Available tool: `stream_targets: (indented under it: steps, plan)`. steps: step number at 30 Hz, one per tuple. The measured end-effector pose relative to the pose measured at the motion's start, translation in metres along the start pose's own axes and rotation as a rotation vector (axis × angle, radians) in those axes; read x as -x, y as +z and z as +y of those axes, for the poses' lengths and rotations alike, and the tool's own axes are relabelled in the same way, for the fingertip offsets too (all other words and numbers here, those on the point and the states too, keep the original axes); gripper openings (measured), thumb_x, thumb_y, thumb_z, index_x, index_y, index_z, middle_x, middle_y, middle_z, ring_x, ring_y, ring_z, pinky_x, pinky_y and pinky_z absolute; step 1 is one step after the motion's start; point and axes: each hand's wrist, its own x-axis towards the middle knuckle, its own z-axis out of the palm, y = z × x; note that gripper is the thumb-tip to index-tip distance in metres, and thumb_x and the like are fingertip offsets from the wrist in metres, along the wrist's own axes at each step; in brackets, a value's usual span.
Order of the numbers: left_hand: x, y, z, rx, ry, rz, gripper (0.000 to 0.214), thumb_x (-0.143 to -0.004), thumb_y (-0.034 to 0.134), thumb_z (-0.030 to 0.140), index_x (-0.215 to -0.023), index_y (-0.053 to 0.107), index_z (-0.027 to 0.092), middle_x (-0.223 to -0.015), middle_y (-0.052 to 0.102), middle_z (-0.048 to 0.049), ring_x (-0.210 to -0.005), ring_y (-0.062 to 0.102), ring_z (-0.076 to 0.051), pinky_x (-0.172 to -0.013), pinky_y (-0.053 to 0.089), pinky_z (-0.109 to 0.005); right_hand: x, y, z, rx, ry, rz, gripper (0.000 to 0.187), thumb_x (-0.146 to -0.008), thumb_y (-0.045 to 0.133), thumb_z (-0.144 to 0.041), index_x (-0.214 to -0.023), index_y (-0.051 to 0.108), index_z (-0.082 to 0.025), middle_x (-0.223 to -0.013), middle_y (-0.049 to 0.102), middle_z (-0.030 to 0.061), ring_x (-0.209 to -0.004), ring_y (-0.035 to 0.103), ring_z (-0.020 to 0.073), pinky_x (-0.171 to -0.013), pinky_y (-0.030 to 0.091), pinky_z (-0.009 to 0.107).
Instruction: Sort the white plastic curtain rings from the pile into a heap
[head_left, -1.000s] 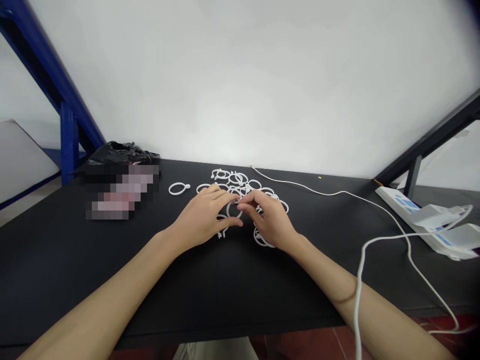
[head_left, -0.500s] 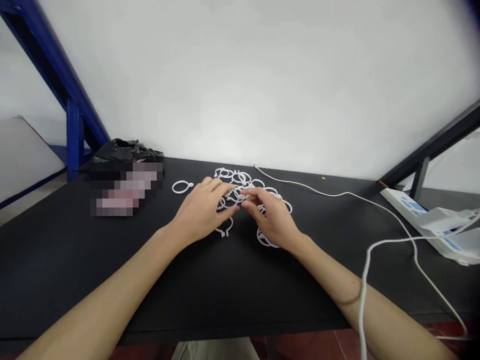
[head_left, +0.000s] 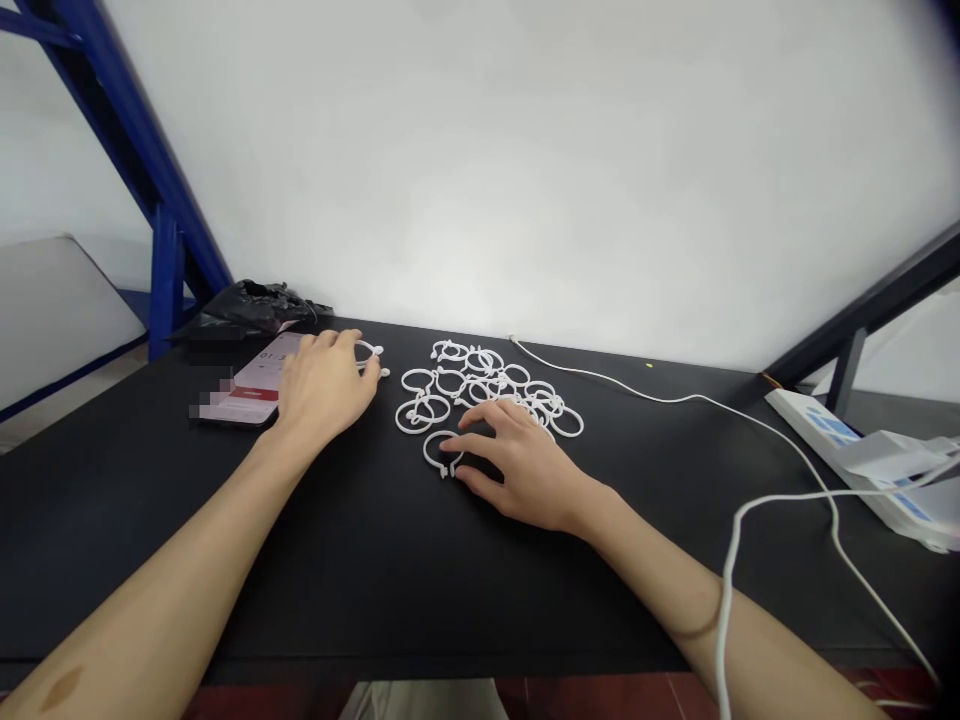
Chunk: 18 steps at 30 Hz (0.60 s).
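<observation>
Left of the ring pile (head_left: 487,385) on the black surface (head_left: 375,560), the left hand (head_left: 326,385) lies over a lone ring (head_left: 373,352), fingers (head_left: 352,345) curled on it; I cannot tell if they grip. Just before the pile, the right hand (head_left: 521,465) rests flat, fingers apart, index touching another ring (head_left: 433,455). Further left of the pile, a phone (head_left: 259,385) shows digits starting "01" beside a black bag (head_left: 255,300), contents hidden.

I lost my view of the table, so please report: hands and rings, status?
Left hand open, touching far-left ring beside phone. Right hand open, touching near ring. Ring pile just beyond; nothing blocking.
</observation>
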Motion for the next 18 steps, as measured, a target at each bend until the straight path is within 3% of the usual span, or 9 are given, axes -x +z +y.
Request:
stream_targets:
  steps: [6,10,18]
  plan:
    - [-0.0037,-0.0021,0.001,0.163,-0.041,0.027,0.045,-0.09,0.044,0.045,-0.122,0.059,0.017,-0.117,0.066,-0.0146,-0.111,0.058,-0.034,-0.093,0.047,-0.047,-0.0005,0.0001,0.002,-0.01,0.022,-0.04,0.019,-0.092,0.06,-0.03,-0.106,0.07,-0.023,-0.108,0.061,0.0073,-0.101,0.053,0.0217,-0.094,0.044,0.04]
    - [-0.0017,-0.0001,0.0068,0.234,0.051,0.041,0.044,-0.09,0.048,0.049,-0.118,0.06,0.018,-0.113,0.068,-0.0101,-0.102,0.06,-0.029,-0.091,0.047,-0.041,-0.001,0.0003,0.0013,-0.034,0.05,0.01,0.019,-0.093,0.058,-0.027,-0.108,0.067,-0.021,-0.105,0.061,0.0076,-0.097,0.053,0.021,-0.093,0.045,0.04]
    - [0.0029,0.0022,0.0066,0.057,0.086,-0.039,0.042,-0.089,0.051,0.048,-0.116,0.061,0.018,-0.114,0.068,-0.0134,-0.113,0.053,-0.037,-0.091,0.045,-0.049,-0.0004,-0.0007,-0.0018,-0.086,0.045,-0.024,0.024,-0.09,0.063,-0.033,-0.111,0.066,-0.022,-0.104,0.062,0.0071,-0.098,0.054,0.0214,-0.095,0.045,0.04]
